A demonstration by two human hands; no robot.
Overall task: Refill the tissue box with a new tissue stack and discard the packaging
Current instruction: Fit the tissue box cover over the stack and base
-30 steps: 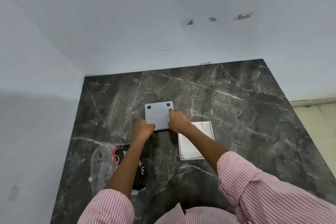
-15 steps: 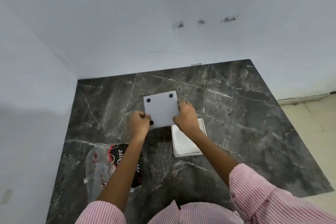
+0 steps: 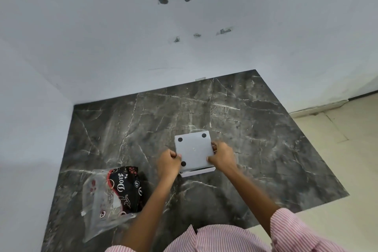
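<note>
1. From where I stand, both hands hold the grey base panel (image 3: pixel 193 150) of the tissue box, its black feet facing up, over the white box body (image 3: pixel 198 171), which peeks out just under its near edge.
2. The left hand (image 3: pixel 168 161) is closed on the panel's left edge; the right hand (image 3: pixel 222 156) is closed on the right edge, fingers (image 3: pixel 213 146) curled over it.
3. The step looks like seating the base onto the body. I'd square all four edges before pressing, since the panel seems to sit slightly turned against the white rim.
4. Press evenly from both sides, not one corner first, or it may jam.
5. I cannot tell whether the new stack is inside; the panel hides it.
6. The emptied wrapper (image 3: pixel 111 192) lies on the worktop (image 3: pixel 255 129), left of the forearms and well apart from the box, not yet discarded.
</note>
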